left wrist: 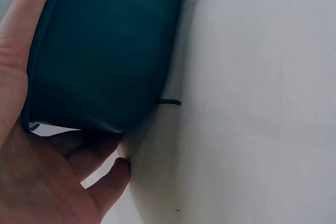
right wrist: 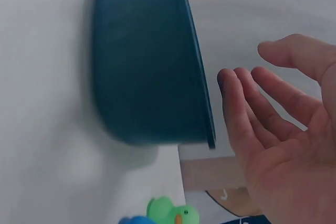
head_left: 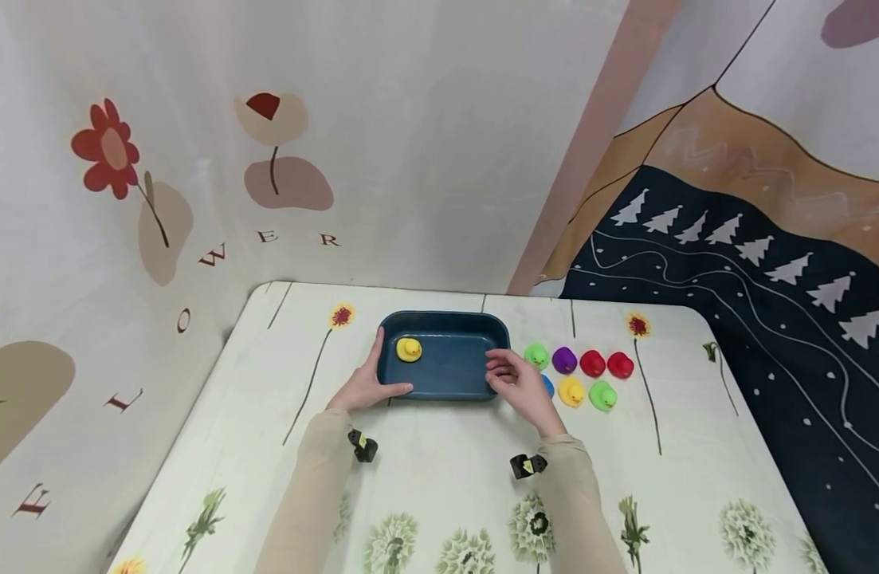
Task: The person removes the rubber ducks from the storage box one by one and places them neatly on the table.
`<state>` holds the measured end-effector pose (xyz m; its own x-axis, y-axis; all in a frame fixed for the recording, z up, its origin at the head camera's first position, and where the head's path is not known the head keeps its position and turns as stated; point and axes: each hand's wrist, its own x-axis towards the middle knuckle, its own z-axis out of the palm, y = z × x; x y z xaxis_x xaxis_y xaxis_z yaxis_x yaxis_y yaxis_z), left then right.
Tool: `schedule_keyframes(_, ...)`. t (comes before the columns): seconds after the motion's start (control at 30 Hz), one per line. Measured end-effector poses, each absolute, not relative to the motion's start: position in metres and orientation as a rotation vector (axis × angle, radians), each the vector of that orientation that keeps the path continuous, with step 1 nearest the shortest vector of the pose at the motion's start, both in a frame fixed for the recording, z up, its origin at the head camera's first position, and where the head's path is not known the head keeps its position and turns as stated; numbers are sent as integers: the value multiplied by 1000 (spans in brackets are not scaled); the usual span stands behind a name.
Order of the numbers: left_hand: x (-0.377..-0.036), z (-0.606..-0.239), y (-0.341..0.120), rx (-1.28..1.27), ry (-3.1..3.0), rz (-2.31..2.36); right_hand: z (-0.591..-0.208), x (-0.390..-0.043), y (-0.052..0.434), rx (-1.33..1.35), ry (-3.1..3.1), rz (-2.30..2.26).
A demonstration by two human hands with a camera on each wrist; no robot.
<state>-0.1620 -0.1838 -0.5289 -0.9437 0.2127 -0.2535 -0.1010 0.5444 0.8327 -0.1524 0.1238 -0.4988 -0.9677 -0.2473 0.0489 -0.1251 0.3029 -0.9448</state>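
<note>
Your left hand (head_left: 367, 386) blocks the left end of the dark blue rectangular plastic tray (head_left: 445, 325), and your right hand (head_left: 519, 384) hovers at its right end. Inside, one small yellow rubber duck (head_left: 409, 349) occupies the left part; the rest of the floor lies free. Just right of the tray, a cluster of coloured rubber ducks (head_left: 578, 375) crowds the flower-patterned desk (head_left: 439, 478). The near desk lies open.

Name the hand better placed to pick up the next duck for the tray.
Right. The right hand hangs open, holding nothing, right beside the loose ducks. The left hand holds the blue tray at its far side, away from them.
</note>
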Motion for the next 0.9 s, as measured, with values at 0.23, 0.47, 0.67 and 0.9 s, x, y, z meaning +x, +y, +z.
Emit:
schedule_keyframes(0.23,-162,-529,-188,85,2469,1351,-499,-156,105,-441,2397,-1660)
schedule_keyframes(0.47,-163,-529,-188,86,2475,1342,-503,-159,87,-502,2430,-1551)
schedule_keyframes(0.67,-163,-528,-183,79,2463,1347,-504,-163,78,-530,2448,-1517)
schedule_keyframes(0.9,-162,-528,-180,62,2464,1352,-495,-172,69,-549,2454,-1460)
